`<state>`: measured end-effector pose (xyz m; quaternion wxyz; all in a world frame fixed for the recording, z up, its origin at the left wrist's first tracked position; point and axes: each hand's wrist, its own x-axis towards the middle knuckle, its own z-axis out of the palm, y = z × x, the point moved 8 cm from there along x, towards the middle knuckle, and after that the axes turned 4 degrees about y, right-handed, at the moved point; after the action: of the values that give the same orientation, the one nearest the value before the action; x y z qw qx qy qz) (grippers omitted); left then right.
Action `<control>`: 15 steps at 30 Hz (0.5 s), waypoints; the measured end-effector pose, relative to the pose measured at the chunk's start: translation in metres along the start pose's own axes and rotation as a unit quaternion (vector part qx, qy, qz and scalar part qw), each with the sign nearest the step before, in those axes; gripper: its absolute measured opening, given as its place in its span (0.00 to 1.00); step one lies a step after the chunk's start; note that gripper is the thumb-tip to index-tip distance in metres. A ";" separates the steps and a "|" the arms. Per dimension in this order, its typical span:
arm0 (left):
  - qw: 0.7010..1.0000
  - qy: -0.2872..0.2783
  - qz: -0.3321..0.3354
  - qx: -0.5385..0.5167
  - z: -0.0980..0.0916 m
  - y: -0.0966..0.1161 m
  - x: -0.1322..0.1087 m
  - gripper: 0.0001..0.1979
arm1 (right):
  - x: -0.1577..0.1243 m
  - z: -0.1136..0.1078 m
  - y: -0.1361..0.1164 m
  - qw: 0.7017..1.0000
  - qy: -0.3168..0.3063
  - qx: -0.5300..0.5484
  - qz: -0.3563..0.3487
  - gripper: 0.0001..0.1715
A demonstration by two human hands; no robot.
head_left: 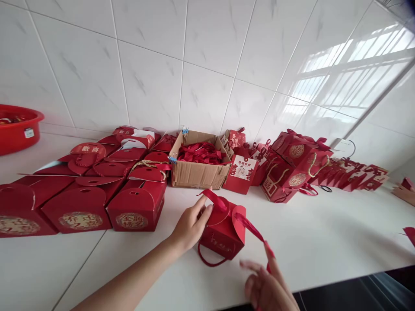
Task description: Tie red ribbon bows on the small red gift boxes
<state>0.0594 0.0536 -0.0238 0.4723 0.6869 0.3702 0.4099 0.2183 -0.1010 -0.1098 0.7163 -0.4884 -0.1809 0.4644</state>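
A small red gift box with rounded top flaps stands on the white counter in front of me. A red satin ribbon comes out of its top on both sides, and a dark red cord loop hangs at its front. My left hand is at the box's left side, thumb and forefinger closed at the ribbon's short end. To the lower right, my right hand has the longer ribbon end stretched over its forefinger, with the other fingers curled and partly blurred. The ribbon runs down past that hand.
Rows of larger red boxes fill the left. A cardboard box of red ribbons stands behind, beside a printed red box. Stacked red bags and a row of red boxes extend right. A red basin sits far left.
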 end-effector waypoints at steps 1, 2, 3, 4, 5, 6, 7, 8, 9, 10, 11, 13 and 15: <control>1.000 0.009 0.012 -0.013 -0.001 0.005 0.001 0.25 | 0.005 0.000 -0.018 0.999 0.013 -0.012 -0.037 0.50; 0.999 0.019 0.021 -0.029 -0.003 0.010 0.002 0.24 | 0.011 0.001 -0.036 0.996 0.028 -0.031 -0.074 0.48; 0.998 0.028 0.025 -0.045 -0.005 0.016 0.004 0.23 | 0.017 0.003 -0.054 0.992 0.041 -0.055 -0.108 0.45; 0.998 0.032 0.023 -0.058 -0.007 0.023 0.007 0.21 | 0.023 0.007 -0.072 0.986 0.047 -0.080 -0.139 0.42; 0.997 0.030 0.018 -0.067 -0.008 0.030 0.011 0.20 | 0.029 0.013 -0.089 0.980 0.043 -0.101 -0.168 0.40; 0.997 0.023 0.011 -0.068 -0.009 0.037 0.016 0.19 | 0.035 0.019 -0.107 0.972 0.037 -0.122 -0.196 0.38; 0.998 0.011 0.005 -0.061 -0.010 0.046 0.022 0.19 | 0.040 0.026 -0.125 0.962 0.031 -0.144 -0.231 0.36; 0.999 -0.006 0.000 -0.047 -0.011 0.056 0.028 0.19 | 0.044 0.033 -0.143 0.948 0.028 -0.168 -0.269 0.35; 0.999 -0.027 -0.004 -0.025 -0.011 0.066 0.034 0.20 | 0.046 0.041 -0.162 0.932 0.021 -0.191 -0.306 0.34; 0.999 -0.052 -0.005 0.004 -0.011 0.075 0.039 0.19 | 0.046 0.050 -0.181 0.914 0.015 -0.211 -0.345 0.34; 0.996 -0.079 -0.002 0.038 -0.011 0.085 0.042 0.19 | 0.044 0.060 -0.198 0.897 0.003 -0.234 -0.376 0.35; 0.984 -0.125 0.016 0.124 -0.011 0.103 0.047 0.19 | 0.037 0.087 -0.225 0.861 -0.043 -0.296 -0.412 0.32; 0.965 -0.131 0.049 0.219 -0.016 0.119 0.047 0.21 | 0.026 0.116 -0.243 0.825 -0.101 -0.359 -0.425 0.20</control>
<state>0.0780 0.0680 0.1028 0.3336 0.8389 0.3514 0.2477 0.2674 -0.0392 0.1495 0.5946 -0.5365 -0.5955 0.0633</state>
